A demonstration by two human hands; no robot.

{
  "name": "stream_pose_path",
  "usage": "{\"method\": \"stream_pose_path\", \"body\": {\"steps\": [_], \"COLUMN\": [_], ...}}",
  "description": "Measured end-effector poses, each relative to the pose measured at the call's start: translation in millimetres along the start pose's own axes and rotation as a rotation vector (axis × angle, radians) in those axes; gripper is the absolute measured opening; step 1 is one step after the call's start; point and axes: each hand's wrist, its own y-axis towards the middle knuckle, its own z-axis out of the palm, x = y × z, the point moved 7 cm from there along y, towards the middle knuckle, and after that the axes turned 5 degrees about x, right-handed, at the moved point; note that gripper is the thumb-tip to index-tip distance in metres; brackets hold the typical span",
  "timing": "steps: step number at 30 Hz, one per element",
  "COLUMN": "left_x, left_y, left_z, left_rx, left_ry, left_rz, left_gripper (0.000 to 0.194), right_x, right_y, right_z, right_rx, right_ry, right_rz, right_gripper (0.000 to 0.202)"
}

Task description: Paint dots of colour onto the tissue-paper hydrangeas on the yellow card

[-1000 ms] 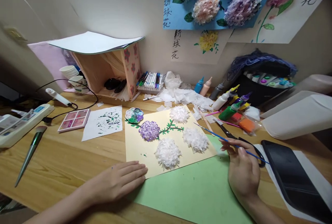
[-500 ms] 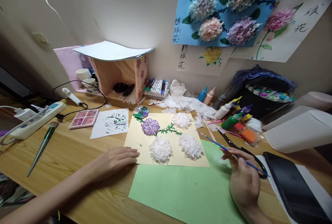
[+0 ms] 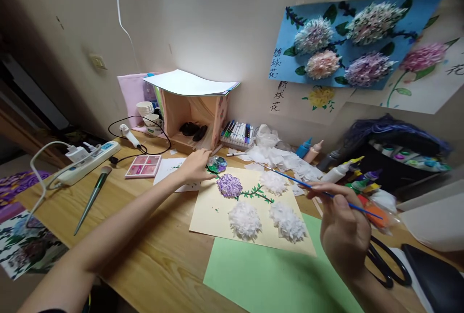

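The left hand [image 3: 195, 165] had moved to the palette [image 3: 218, 163] at the cream sheet's [image 3: 206, 217] far-left corner, bringing it within reach; its grip I couldn't tell. The right hand [image 3: 342, 223] pinched a blue brush [image 3: 295, 180].

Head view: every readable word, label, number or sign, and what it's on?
"绣球花": blue flower sheet.
"球花": pale sheet below it; the character above is partly covered.
"花": right-hand pale sheet, at the picture's edge.
Too small or blurred: any print on the paper cup, power strip, markers.
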Motion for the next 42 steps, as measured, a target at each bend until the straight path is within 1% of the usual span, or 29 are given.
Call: {"method": "stream_pose_path", "body": {"steps": [2, 4, 6, 8, 10, 12, 14, 19, 22, 25, 34, 36, 39, 41, 42], "left_x": [-3, -4, 0, 7, 14, 19, 20, 21, 24, 27, 32, 31, 32, 40, 47], "left_y": [11, 16, 19, 22, 26, 28, 31, 36, 39, 40, 41, 41, 36, 25, 16], "left_z": [5.0, 7.0, 6.9, 6.1, 6.7, 8.9, 11.9, 20.1, 23.3, 24.5, 30.5, 31.1, 25.3, 13.5, 5.1], "left_rx": [0.021, 0.047, 0.071, 0.094, 0.118, 0.142, 0.156, 0.176, 0.190, 0.203, 0.273, 0.271, 0.226, 0.162, 0.123], "left_ry": [0.018, 0.034, 0.047, 0.058, 0.065, 0.067, 0.064, 0.030, 0.002, -0.035, -0.191, -0.231, -0.291, -0.326, -0.340], "left_rz": [0.004, -0.001, -0.031, -0.094, -0.174, -0.251, -0.315, -0.405, -0.425, -0.430, -0.431, -0.436, -0.457, -0.481, -0.495], "left_gripper": [0.071, 0.066, 0.050, 0.033, 0.027, 0.029, 0.032, 0.032, 0.032, 0.032, 0.033, 0.032, 0.033, 0.030, 0.027], "right_x": [7, 13, 19, 22, 23, 22, 20, 17, 14, 12, 8, 8, 17, 30, 38], "right_y": [5, 9, 12, 16, 19, 22, 23, 24, 24, 24, 23, 22, 15, 6, -1], "right_z": [9, 12, 11, 8, 4, 2, 3, 10, 13, 14, 14, 15, 14, 19, 26], "right_rx": [-0.023, -0.050, -0.075, -0.094, -0.110, -0.105, -0.073, 0.027, 0.071, 0.086, 0.094, 0.102, 0.116, 0.184, 0.255], "right_ry": [0.098, 0.165, 0.196, 0.210, 0.212, 0.208, 0.201, 0.243, 0.261, 0.272, 0.277, 0.260, 0.143, 0.020, -0.038], "right_rz": [0.002, 0.000, -0.009, -0.017, -0.014, -0.002, 0.020, 0.101, 0.170, 0.222, 0.244, 0.226, 0.124, 0.007, -0.062], "right_gripper": [0.026, 0.026, 0.024, 0.023, 0.022, 0.022, 0.023, 0.025, 0.026, 0.026, 0.026, 0.026, 0.027, 0.028, 0.028]}}
